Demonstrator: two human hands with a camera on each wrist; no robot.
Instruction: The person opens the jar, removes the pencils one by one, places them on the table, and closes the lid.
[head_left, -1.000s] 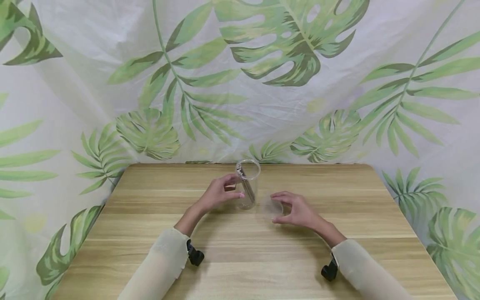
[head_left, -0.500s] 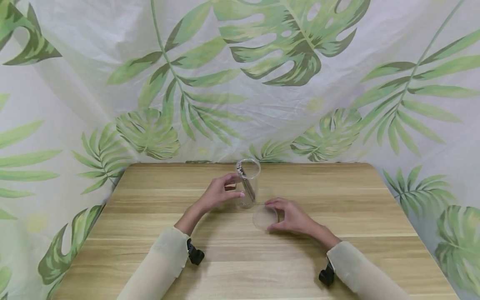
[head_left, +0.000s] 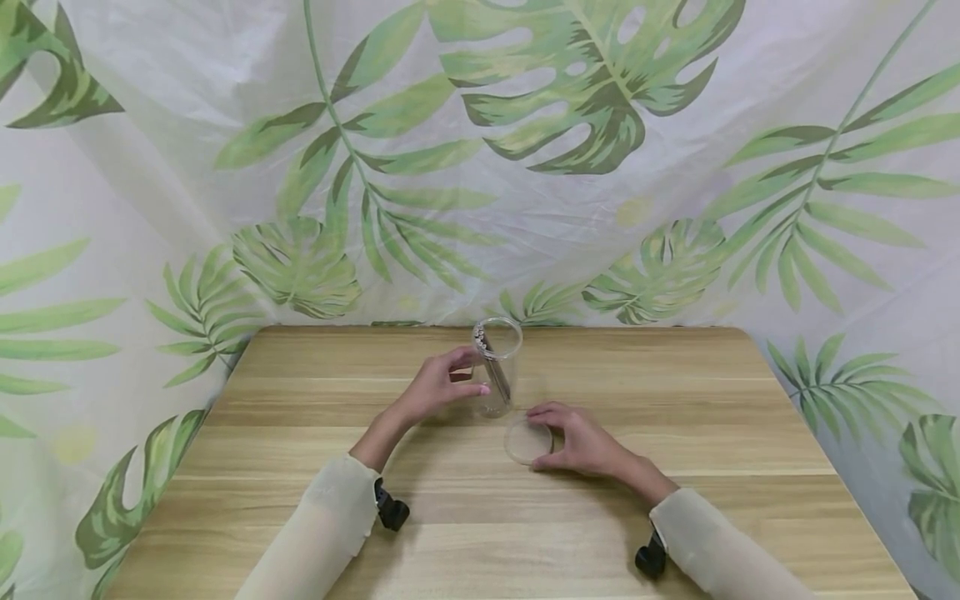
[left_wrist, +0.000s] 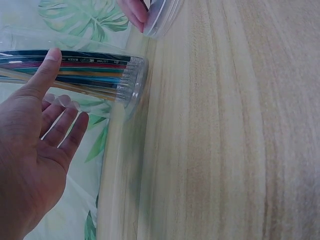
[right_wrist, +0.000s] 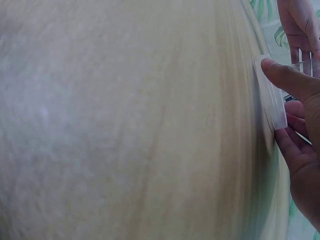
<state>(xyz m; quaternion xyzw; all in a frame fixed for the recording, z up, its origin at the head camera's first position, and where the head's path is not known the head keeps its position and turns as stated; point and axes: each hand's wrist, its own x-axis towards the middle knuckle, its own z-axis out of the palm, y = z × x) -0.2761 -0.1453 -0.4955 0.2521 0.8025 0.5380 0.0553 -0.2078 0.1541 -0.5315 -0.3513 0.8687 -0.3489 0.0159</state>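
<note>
A tall clear plastic cup [head_left: 513,371] stands upright near the back of the table, with several pencils [left_wrist: 95,72] leaning inside. My left hand [head_left: 435,385] holds it from the left side, thumb and fingers around its wall. The pencils have dark, red, blue and yellow barrels, as the left wrist view shows. Just in front and to the right, my right hand [head_left: 588,442] grips a round, clear lid [head_left: 522,442] by its edge between thumb and fingers. In the right wrist view the lid [right_wrist: 270,95] is close against the tabletop.
The wood-grain table [head_left: 480,525] ends at a back edge close behind the cup. A white cloth [head_left: 540,225] printed with green leaves hangs behind it. Black wrist cameras [head_left: 392,508] sit at both sleeve cuffs.
My right hand has moved left and toward me, lowering the lid toward the table in front of the cup; it barely moves in the last half second. The left hand and cup stay put.
</note>
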